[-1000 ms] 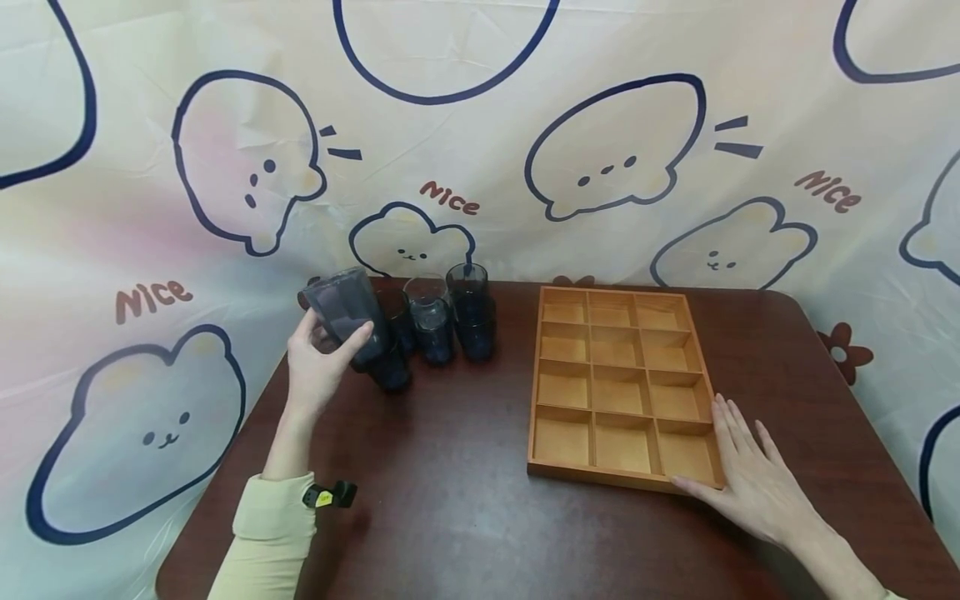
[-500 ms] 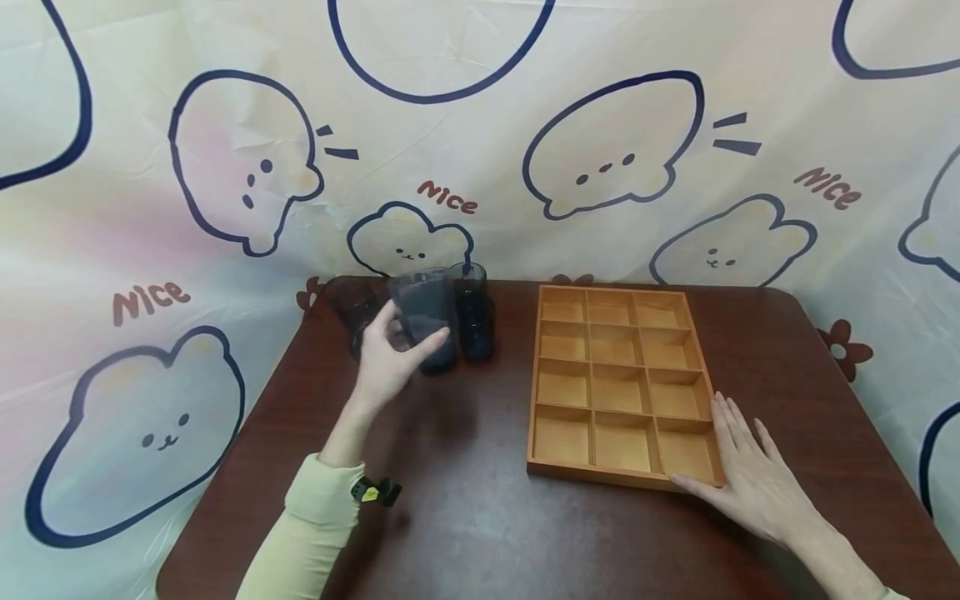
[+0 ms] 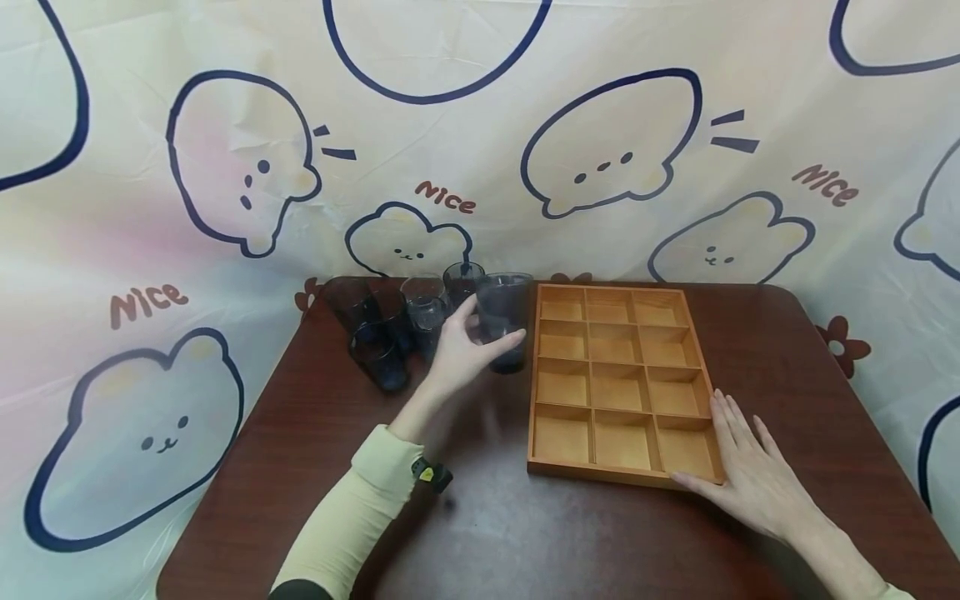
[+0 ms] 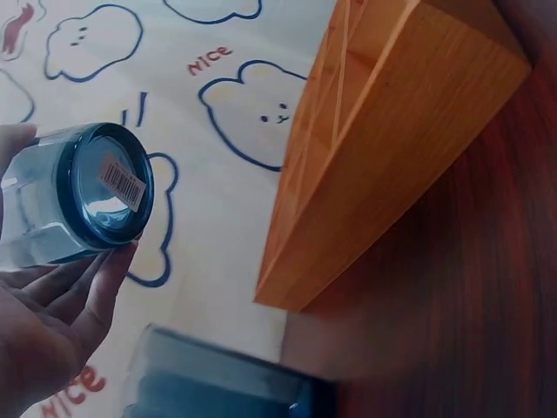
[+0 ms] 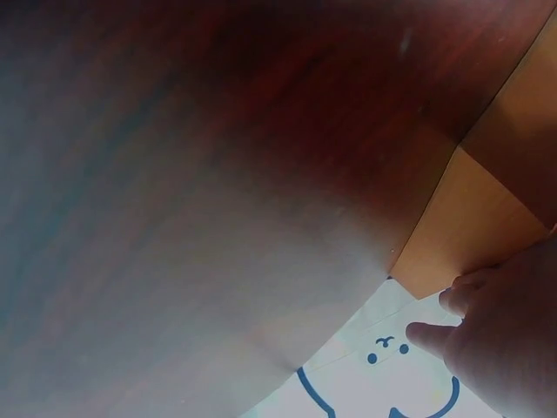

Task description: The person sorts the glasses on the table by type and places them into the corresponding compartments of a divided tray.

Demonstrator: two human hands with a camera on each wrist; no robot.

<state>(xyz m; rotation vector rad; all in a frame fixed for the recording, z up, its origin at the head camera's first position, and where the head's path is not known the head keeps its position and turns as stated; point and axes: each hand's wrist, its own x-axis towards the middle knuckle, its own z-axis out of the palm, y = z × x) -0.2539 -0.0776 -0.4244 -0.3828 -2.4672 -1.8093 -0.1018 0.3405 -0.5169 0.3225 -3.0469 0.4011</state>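
My left hand [image 3: 463, 350] grips a bluish see-through drinking glass [image 3: 507, 310], thumb on its near side and fingers around the left. It is held up just left of the wooden compartment tray [image 3: 534, 392]. The left wrist view shows the base of this glass [image 4: 111, 185], with a barcode sticker on it. My right hand [image 3: 757, 479] lies against the tray's near right corner, fingers extended along the right side and thumb at the front edge. In the right wrist view, part of the right hand [image 5: 505, 322] touches the tray's wall [image 5: 466, 226].
Several dark blue glasses [image 3: 378, 358] stand together at the table's back left, behind the left forearm. One glass [image 4: 218, 379] shows low in the left wrist view. A cartoon-printed cloth [image 3: 420, 150] hangs behind the dark brown table [image 3: 480, 533].
My left hand has carried the glass rightwards from the left end of the glass group, past the others, to beside the tray. The right hand stays at the tray's corner.
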